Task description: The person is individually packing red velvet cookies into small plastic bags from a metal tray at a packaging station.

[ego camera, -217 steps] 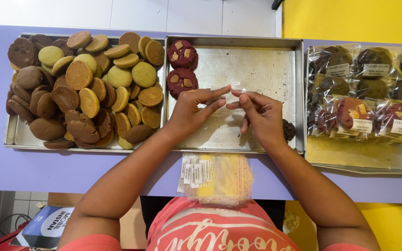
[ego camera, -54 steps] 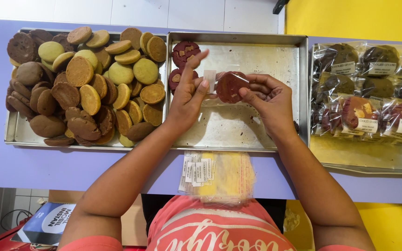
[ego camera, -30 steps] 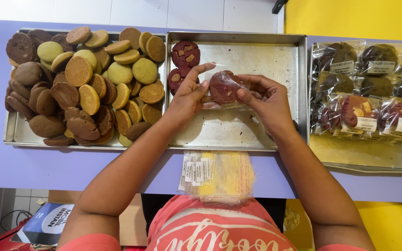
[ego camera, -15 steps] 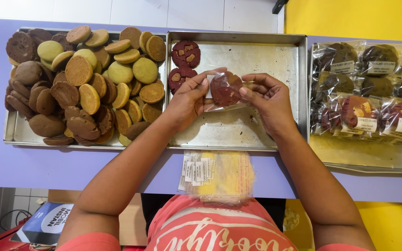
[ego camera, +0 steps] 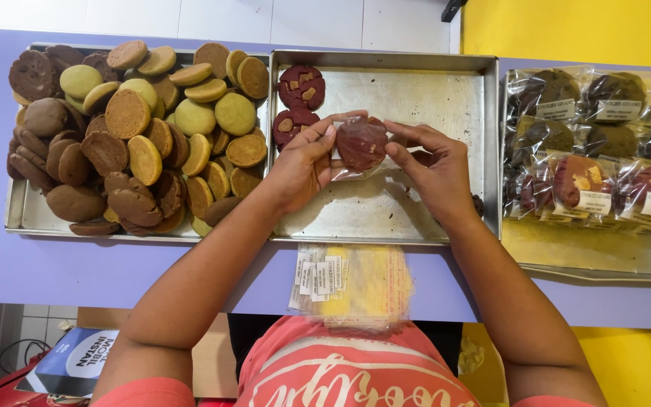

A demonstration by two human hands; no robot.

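Both hands meet over the middle of the shallow, nearly bare metal tray (ego camera: 416, 211), and between them sits a round, dark red cookie inside a thin clear plastic bag (ego camera: 361, 143), raised a little above the tray floor. The left hand (ego camera: 307, 162) closes on the cookie's left edge, thumb over the top and fingers curled against the side; the right hand (ego camera: 435, 169) pinches the opposite edge, with fingertips along the right rim and the loose film trailing below, toward the person. So each grip is narrow and holding the same bagged cookie, one from either side, and the cookie lies flat-faced to the camera, squarely between the two. Neither hand is clearly nearer; the left covers slightly more of the rim. Which end of the bag is open cannot be told. Just beyond the left hand, in the tray's far left corner, lie two more dark red cookies with pale chunks (ego camera: 301, 102), unwrapped. A second tray heaped with brown and tan cookies (ego camera: 137, 128) stands to the left, and bagged, labelled cookies (ego camera: 597, 151) fill a tray to the right. A stack of empty clear bags with white labels (ego camera: 348, 283) rests on the purple counter (ego camera: 77, 264) near the person.
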